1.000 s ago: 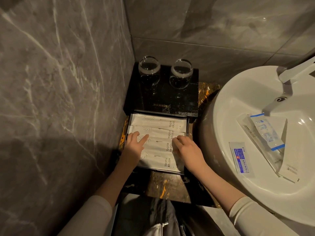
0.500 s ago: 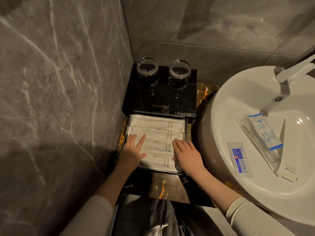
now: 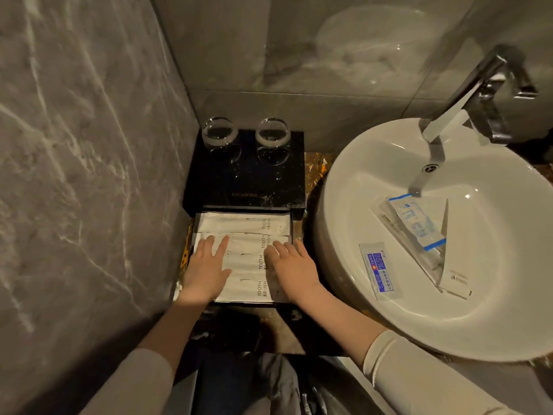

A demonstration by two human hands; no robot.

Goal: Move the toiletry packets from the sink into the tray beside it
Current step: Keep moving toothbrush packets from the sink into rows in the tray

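Both hands lay flat, gripping nothing: left hand (image 3: 206, 272) and right hand (image 3: 294, 269) pressed on toothbrush packets (image 3: 244, 256) in the tray (image 3: 191, 235). Remaining packets (image 3: 416, 226) lay in the sink (image 3: 344, 205) to the right, long axes diagonal; right hand nearer.

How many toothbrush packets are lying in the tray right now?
4, stacked front to back in the tray: the rearmost, the second, the third and the nearest. Both hands cover parts, so more may be hidden underneath.
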